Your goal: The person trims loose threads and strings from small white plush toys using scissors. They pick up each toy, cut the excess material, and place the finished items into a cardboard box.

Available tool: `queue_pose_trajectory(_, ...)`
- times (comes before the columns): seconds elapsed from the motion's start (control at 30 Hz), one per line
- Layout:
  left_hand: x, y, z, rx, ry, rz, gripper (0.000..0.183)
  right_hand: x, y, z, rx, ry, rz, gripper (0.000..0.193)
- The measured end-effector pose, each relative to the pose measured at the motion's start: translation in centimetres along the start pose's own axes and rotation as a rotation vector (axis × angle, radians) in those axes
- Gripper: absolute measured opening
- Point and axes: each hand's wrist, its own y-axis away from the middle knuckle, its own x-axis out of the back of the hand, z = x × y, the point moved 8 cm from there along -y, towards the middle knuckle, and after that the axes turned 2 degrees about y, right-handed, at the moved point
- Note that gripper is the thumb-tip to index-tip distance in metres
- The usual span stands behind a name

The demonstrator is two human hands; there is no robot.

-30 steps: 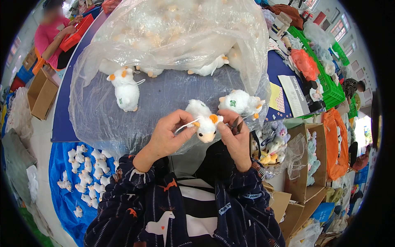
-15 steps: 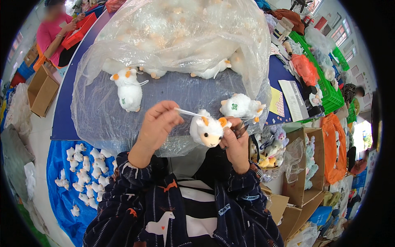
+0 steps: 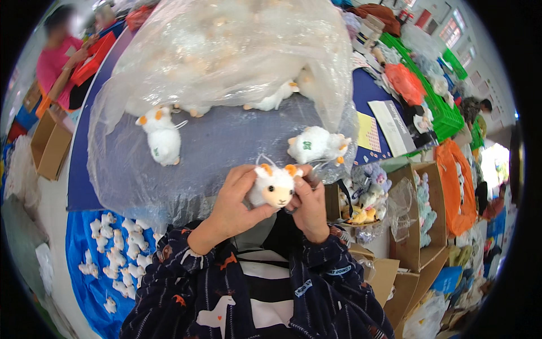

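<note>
Between my two hands is a small white plush sheep (image 3: 272,189) with orange horns or ears, its face toward me and a thin white loop above its head. My left hand (image 3: 228,209) grips its body from the left. Closed around its right side is my right hand (image 3: 311,210); something small and dark shows by those fingers, too blurred to name. Just beyond, a second plush sheep (image 3: 316,144) lies on its side with a green mark on its fur. Another plush sheep (image 3: 164,141) lies farther left, on the clear plastic sheet.
A large clear plastic bag (image 3: 226,51) full of white plush covers the far part of the blue table (image 3: 79,175). Many small plush toys lie on a blue sheet (image 3: 84,294) at lower left. Cartons (image 3: 432,248) and a green crate (image 3: 449,121) stand at right. A person sits far left.
My left hand has let go of the white loop and moved right and down onto the sheep's body. The view has shifted slightly.
</note>
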Motion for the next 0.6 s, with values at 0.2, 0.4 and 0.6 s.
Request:
queue_pose_trajectory(0.2,-0.6,-0.3,-0.2,-0.02,-0.081,0.011,0.049,0.3,0.3,0.3,0.03,0.106,0.072,0.013)
queue_pose_trajectory(0.4,-0.8,0.7,-2.1,0.044,0.137,0.084,0.045,-0.2,0.4,-0.2,0.173,0.284,-0.037,0.015)
queue_pose_trajectory(0.6,-0.3,1.1,-2.7,0.045,0.133,-0.023,0.044,-1.2,0.6,0.3,0.16,0.193,-0.179,0.022)
